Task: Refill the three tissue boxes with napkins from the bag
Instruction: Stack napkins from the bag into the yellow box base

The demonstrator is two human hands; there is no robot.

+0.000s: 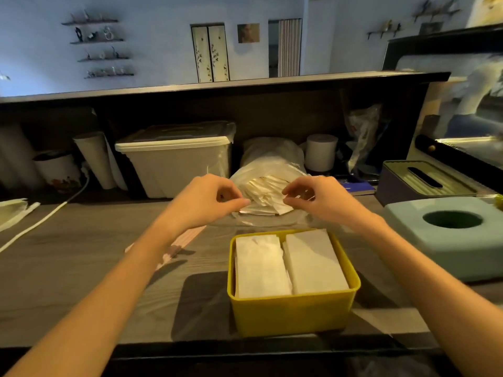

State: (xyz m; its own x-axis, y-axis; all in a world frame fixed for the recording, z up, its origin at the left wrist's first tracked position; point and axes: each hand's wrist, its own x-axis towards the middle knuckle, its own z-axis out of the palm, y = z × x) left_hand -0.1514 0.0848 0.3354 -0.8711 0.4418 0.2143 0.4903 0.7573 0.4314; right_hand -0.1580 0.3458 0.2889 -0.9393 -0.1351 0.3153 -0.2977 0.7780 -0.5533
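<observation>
A clear plastic bag [272, 164] of white napkins [268, 197] lies on the wooden counter, its mouth facing me. My left hand [206, 197] and my right hand [318, 197] are at either side of that mouth with fingers and thumbs curled, and they seem to pinch the thin plastic edge. In front of the bag stands an open yellow box [291, 314] holding two side-by-side stacks of napkins [260, 268]. At the right sit a light blue tissue box [435, 248] with a round hole on top and, behind it, a dark box [400, 186] with a slotted lid.
A lidded cream bin [177, 159] and a paper roll [321, 152] stand against the back wall of the counter. A white cable [40, 219] runs across the left side. A pink striped paper [177, 246] lies under my left forearm. A glass display case [462, 131] is at the right.
</observation>
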